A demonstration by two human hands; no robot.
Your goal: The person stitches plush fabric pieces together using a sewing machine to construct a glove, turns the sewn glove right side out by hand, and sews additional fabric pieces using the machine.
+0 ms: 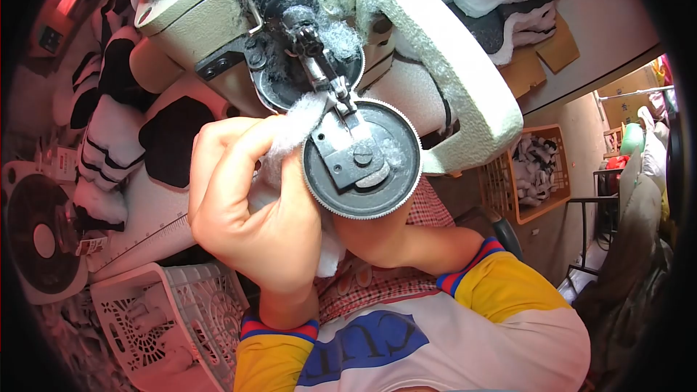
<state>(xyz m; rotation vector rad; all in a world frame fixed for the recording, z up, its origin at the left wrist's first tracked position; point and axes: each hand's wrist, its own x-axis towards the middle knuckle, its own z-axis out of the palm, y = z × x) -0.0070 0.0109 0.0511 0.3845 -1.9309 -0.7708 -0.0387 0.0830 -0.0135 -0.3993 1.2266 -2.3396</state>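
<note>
My left hand (247, 203) is closed on a wad of white fluffy fabric (299, 117) and presses it against the ridged black disc (363, 163) of a cream sewing machine (435, 58). The fabric runs up to the machine's lint-covered feed parts (319, 51). My right hand (377, 236) sits under the disc, touching the lower part of the same fabric (330, 255). Its fingers are hidden behind the disc. Both sleeves are yellow with red and blue cuffs.
Black-and-white plush pieces lie stacked at the left (109, 145) and top right (508, 0). An orange crate (555, 145) holds more on the right. A white plastic basket (167, 319) and a fan (40, 239) stand lower left. A ruler (145, 236) marks the table edge.
</note>
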